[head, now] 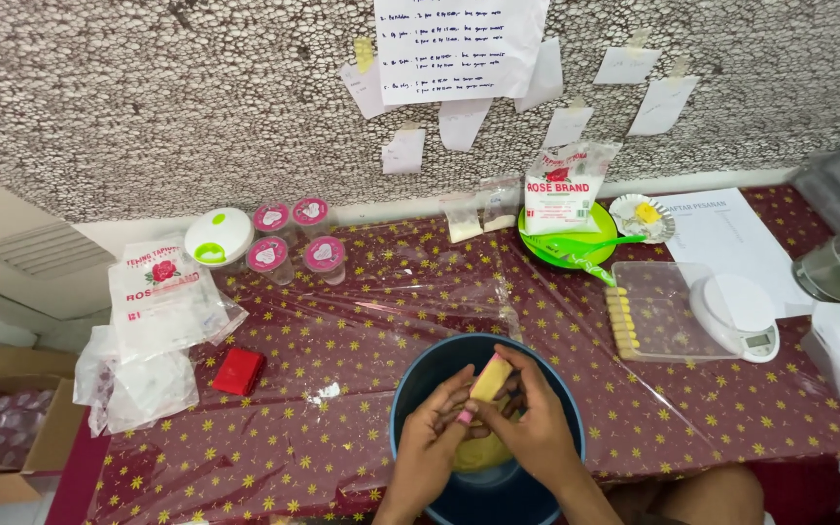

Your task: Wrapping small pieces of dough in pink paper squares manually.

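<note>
Both my hands are over a dark blue bowl (pixel 410 389) at the table's front edge. Between the fingers of my left hand (pixel 437 433) and my right hand (pixel 535 428) is a pale yellow piece of dough (pixel 491 377), tilted up. More yellow dough (pixel 483 455) lies in the bottom of the bowl beneath my hands. A clear tray (pixel 668 311) to the right carries a row of several small yellow dough sticks (pixel 620 319) along its left side.
A white kitchen scale (pixel 737 313) sits on the tray's right end. White flour bags (pixel 161 297) and a red box (pixel 239 370) lie left. Pink-lidded cups (pixel 296 241), a green plate (pixel 576 241) and paper notes (pixel 459 44) stand behind. The dark red tablecloth (pixel 342 321) has a plastic cover.
</note>
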